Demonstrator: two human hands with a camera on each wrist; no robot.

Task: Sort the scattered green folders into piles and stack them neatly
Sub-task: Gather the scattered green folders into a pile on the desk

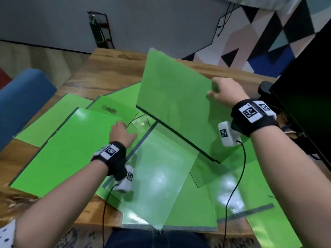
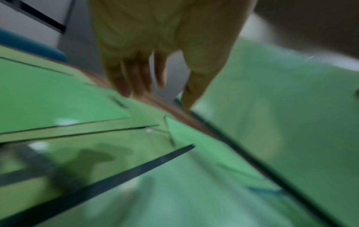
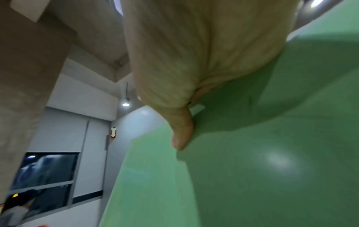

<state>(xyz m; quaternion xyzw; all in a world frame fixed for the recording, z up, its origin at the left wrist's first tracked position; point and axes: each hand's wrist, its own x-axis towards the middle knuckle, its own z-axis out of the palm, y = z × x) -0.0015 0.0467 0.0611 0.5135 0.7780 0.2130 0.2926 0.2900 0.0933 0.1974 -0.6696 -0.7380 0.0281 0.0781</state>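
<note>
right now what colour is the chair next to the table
Blue; the chair shows best in the head view, at the table's left.

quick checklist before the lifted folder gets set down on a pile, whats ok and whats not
1. Right hand has a firm grip on the lifted folder: ok, thumb and fingers pinch its edge.
2. Lifted folder clear of the others: cannot tell, its dark lower spine may touch the sheets below.
3. Left hand free to steady a pile: ok, fingers straight, holding nothing.
4. Neat pile ready to receive it: not ok, the folders on the wooden table lie fanned and overlapping.
5. Folder with scribble squared up: not ok, it sits askew under others.
6. Wrist cable clear: not ok, it trails over folders.
</note>
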